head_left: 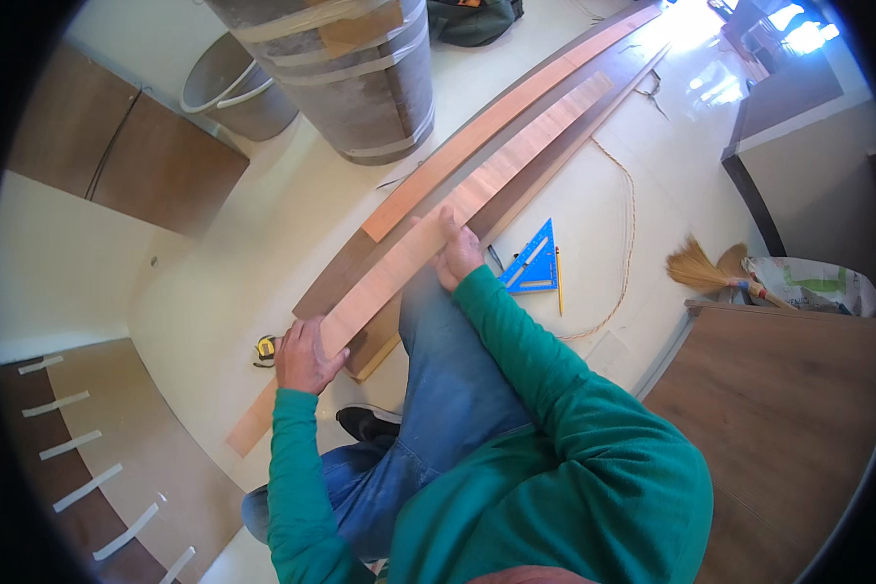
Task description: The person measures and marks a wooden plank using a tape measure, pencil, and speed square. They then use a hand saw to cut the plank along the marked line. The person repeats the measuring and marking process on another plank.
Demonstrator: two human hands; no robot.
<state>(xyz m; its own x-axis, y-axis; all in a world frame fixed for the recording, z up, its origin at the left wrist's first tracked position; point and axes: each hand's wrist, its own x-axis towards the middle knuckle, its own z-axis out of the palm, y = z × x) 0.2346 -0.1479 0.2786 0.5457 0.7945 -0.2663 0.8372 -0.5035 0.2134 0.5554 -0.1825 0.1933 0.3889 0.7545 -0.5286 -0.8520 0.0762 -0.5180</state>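
A long, thin wood strip (pixel 389 268) runs diagonally across my knee, from the lower left to the upper right. My left hand (pixel 307 358) is closed around its near part. Farther along, my right hand (pixel 457 251) grips the same strip, thumb on top. Beneath and beyond it lie long brown boards (pixel 336 277) on the floor, with a second light wood strip (pixel 487 136) resting on one. A blue triangular square (pixel 531 261) and a yellow pencil (pixel 560 282) are right of my right hand. Beside my left hand sits a yellow-and-black tape measure (pixel 265 348).
A tape-wrapped drum (pixel 360 88) and a grey bucket (pixel 234 92) stand at the far left, near a brown panel (pixel 156 146). A taped panel (pixel 117 428) is at lower left. Cord (pixel 633 224), a broom (pixel 701 268) and a brown board (pixel 779 419) lie to the right.
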